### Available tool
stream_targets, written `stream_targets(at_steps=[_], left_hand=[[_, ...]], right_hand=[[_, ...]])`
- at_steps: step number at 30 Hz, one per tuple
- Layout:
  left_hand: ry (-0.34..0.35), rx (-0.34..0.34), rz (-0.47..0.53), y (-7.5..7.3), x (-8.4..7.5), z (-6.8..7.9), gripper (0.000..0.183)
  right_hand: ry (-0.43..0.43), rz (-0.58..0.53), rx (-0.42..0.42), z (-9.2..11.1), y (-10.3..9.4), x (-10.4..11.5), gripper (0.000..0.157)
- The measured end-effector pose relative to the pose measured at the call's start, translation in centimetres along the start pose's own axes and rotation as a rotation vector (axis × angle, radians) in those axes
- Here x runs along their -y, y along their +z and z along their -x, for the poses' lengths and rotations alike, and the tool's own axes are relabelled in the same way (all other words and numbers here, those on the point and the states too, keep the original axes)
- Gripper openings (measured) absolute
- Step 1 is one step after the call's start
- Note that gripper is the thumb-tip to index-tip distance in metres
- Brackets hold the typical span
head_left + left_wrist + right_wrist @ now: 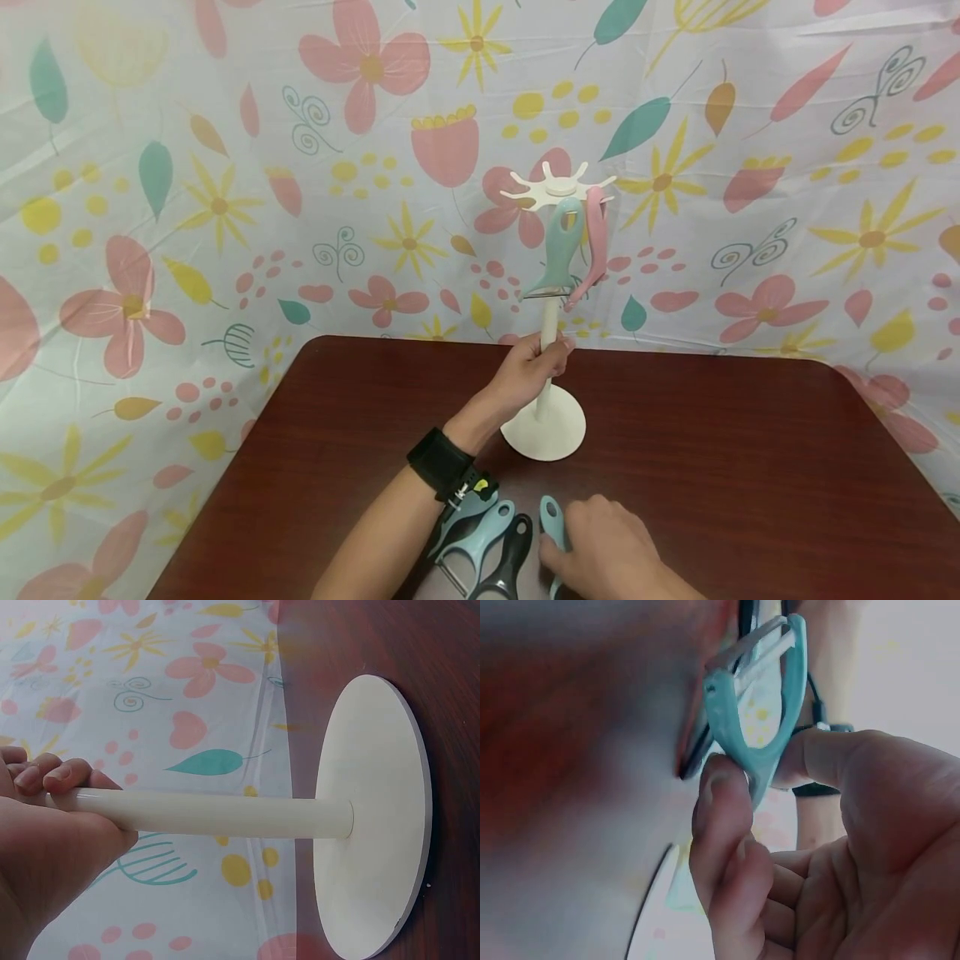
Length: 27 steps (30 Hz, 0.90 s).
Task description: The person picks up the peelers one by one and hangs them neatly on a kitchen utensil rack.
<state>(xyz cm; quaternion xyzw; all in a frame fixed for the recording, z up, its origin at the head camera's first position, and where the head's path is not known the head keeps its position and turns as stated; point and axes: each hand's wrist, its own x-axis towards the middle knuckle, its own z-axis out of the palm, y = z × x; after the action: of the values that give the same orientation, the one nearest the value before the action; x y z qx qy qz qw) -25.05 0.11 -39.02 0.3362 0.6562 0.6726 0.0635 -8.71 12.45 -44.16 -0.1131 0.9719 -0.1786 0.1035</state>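
Observation:
A white stand with a round base and a ring of arms on top stands upright on the table. My left hand grips its pole, fingers curled round it. From the arms hang a mint-green peeler and a pink peeler, side by side. Nearer the front, my right hand pinches a light blue peeler between thumb and fingers; its blade end shows in the right wrist view. To its left lie another light blue peeler and a black peeler.
Another blue-and-dark utensil lies partly hidden under the left wristband. The peelers lie over a pale grey surface at the front of the dark red-brown table. A flowered cloth hangs behind the table.

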Motion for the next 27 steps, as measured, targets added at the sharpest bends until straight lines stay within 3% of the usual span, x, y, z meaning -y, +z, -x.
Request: stream_targets(at_steps=[11,18,27], left_hand=[[-0.018,0.000,0.003,0.0,-0.1,0.0,0.038],[-0.016,0.009,0.008,0.0,-0.1,0.1,0.038],[-0.005,0.026,0.008,-0.2,0.1,0.1,0.040]], right_hand=[[-0.025,-0.005,-0.188,0.0,-1.9,-0.2,0.029],[0.012,-0.063,-0.277,0.2,-3.6,-0.4,0.022],[-0.064,-0.102,-0.449,-0.1,-5.1,-0.6,0.019]])
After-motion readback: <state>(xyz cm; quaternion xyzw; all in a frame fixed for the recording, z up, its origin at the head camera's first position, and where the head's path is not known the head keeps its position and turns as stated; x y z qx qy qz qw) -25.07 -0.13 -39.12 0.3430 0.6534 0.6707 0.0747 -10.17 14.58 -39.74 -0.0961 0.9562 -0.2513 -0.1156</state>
